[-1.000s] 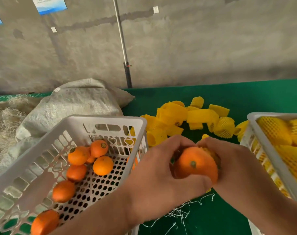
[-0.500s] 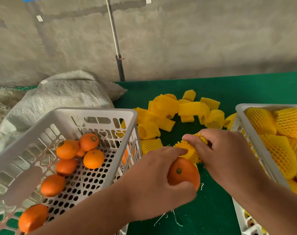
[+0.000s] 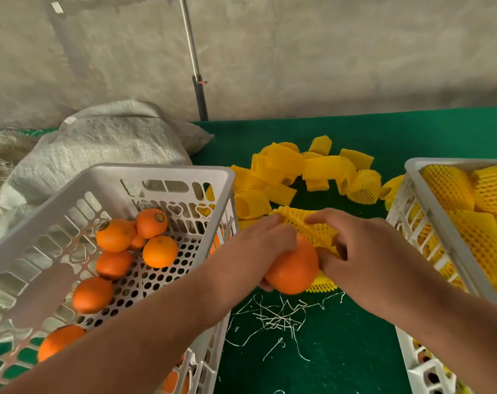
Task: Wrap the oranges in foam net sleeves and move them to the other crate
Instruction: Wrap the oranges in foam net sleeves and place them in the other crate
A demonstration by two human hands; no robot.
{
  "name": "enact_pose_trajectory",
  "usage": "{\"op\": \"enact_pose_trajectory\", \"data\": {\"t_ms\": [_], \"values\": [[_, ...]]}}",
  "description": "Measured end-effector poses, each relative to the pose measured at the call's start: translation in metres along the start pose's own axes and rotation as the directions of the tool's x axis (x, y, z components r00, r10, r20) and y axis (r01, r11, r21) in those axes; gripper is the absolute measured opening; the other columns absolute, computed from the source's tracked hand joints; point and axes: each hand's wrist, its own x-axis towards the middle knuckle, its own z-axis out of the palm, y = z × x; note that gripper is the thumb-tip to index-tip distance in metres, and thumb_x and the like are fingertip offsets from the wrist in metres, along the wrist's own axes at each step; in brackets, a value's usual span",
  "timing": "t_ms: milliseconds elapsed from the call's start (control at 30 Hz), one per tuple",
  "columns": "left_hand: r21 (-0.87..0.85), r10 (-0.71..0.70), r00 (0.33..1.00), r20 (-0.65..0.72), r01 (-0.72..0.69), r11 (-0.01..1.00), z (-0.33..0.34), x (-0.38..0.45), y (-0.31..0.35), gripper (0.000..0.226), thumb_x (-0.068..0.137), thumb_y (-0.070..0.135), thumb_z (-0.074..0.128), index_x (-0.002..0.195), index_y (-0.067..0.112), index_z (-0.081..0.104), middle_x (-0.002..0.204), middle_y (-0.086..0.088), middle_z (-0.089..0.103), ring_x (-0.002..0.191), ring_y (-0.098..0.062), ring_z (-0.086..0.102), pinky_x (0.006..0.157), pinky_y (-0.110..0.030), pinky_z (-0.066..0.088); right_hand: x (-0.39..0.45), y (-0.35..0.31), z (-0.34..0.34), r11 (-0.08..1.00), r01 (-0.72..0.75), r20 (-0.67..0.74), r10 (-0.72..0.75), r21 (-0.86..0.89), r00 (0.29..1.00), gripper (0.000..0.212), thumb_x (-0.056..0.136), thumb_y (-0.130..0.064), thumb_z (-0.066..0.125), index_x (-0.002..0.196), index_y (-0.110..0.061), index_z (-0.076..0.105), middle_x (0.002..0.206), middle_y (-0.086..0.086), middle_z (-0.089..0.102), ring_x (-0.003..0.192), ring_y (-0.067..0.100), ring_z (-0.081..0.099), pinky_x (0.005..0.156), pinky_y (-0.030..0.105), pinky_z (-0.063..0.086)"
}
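Sleeve (image 3: 307, 226) now stretched over top of orange (image 3: 294, 268), bare a second ago, both held above bench (image 3: 341, 351) between crates; left hand (image 3: 253, 251) grip cups fruit, right hand (image 3: 352, 251) pinches net; wrap half done.

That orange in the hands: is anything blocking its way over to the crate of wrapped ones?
Nothing visible blocks it. The orange, half in its foam sleeve, is held over bare green cloth; only the right hand lies between it and the right crate, whose top is open.
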Motion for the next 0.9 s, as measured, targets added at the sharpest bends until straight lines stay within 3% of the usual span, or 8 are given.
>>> {"op": "enact_pose_trajectory", "data": {"t_ms": [67,133,233,367,433,633,733,900], "values": [[-0.186,-0.103,0.993,-0.056,0.091,0.978,-0.002,0.009,-0.003,0.058,0.080,0.038,0.067,0.135,0.024,0.055,0.137,-0.009,0.057,0.113,-0.045,0.061,0.080,-0.046,0.055,-0.002,-0.001,0.001,0.998,0.002,0.045,0.001,-0.066,0.999,0.049,0.094,-0.039,0.065,0.141,-0.041,0.053,0.058,-0.006,0.056,0.052,0.012,0.056,0.045,0.031,0.044],[-0.357,-0.151,0.983,-0.104,0.105,0.928,-0.005,0.013,-0.004,0.055,0.088,0.036,0.066,0.137,0.017,0.049,0.132,-0.022,0.056,0.099,-0.049,0.067,0.067,-0.035,0.049,-0.003,-0.001,0.002,0.993,0.006,0.047,0.000,-0.122,0.999,0.049,0.094,-0.040,0.061,0.142,-0.040,0.051,0.058,-0.007,0.052,0.050,0.012,0.054,0.044,0.029,0.040],[-0.495,-0.133,0.983,-0.128,0.053,0.867,-0.012,0.011,-0.007,0.045,0.093,0.036,0.058,0.134,0.019,0.052,0.123,-0.026,0.065,0.071,-0.039,0.069,0.064,-0.034,0.049,-0.005,-0.005,0.002,0.976,0.015,0.037,-0.008,-0.217,0.999,0.049,0.098,-0.041,0.056,0.145,-0.038,0.044,0.068,-0.012,0.050,0.053,0.007,0.051,0.046,0.023,0.032],[-0.532,-0.096,0.988,-0.122,0.017,0.847,-0.016,0.012,-0.009,0.049,0.091,0.043,0.060,0.134,0.020,0.055,0.115,-0.024,0.071,0.070,-0.037,0.069,0.060,-0.035,0.053,-0.004,-0.013,0.000,0.962,0.100,0.070,-0.085,-0.253,0.994,0.073,0.095,-0.032,0.065,0.156,-0.038,0.026,0.122,-0.012,0.038,0.062,0.000,0.047,0.047,0.017,0.031],[-0.558,-0.092,0.989,-0.116,0.011,0.830,-0.017,0.012,-0.009,0.050,0.092,0.044,0.059,0.134,0.017,0.056,0.106,-0.022,0.073,0.070,-0.036,0.068,0.057,-0.033,0.053,-0.005,-0.015,0.000,0.967,0.148,0.096,-0.130,-0.207,0.987,0.081,0.087,-0.019,0.074,0.153,-0.036,0.029,0.135,-0.007,0.035,0.056,0.000,0.047,0.046,0.013,0.029],[-0.648,-0.056,0.996,-0.065,0.000,0.762,-0.022,0.011,-0.008,0.052,0.095,0.045,0.051,0.133,0.011,0.057,0.097,-0.021,0.072,0.071,-0.033,0.068,0.062,-0.034,0.053,-0.004,-0.015,-0.002,0.965,0.198,0.096,-0.183,-0.170,0.978,0.046,0.084,-0.008,0.070,0.107,-0.039,0.043,0.131,-0.011,0.042,0.045,0.004,0.041,0.044,0.016,0.025],[-0.688,-0.035,0.998,-0.052,-0.010,0.726,-0.024,0.010,-0.007,0.052,0.095,0.046,0.052,0.132,0.009,0.058,0.094,-0.020,0.072,0.071,-0.033,0.067,0.065,-0.036,0.053,-0.006,-0.013,0.000,0.965,0.179,0.151,-0.152,-0.190,0.977,0.040,0.089,-0.015,0.062,0.114,-0.045,0.053,0.141,-0.007,0.046,0.051,-0.002,0.039,0.048,0.012,0.022],[-0.715,0.003,1.000,-0.016,-0.013,0.699,-0.026,0.009,-0.007,0.053,0.097,0.048,0.051,0.132,0.008,0.058,0.099,-0.019,0.074,0.075,-0.031,0.070,0.066,-0.035,0.056,-0.004,-0.012,0.004,0.958,0.179,0.196,-0.136,-0.225,0.971,0.044,0.097,-0.020,0.051,0.134,-0.043,0.056,0.126,-0.018,0.054,0.071,0.007,0.060,0.057,0.019,0.046]]}}
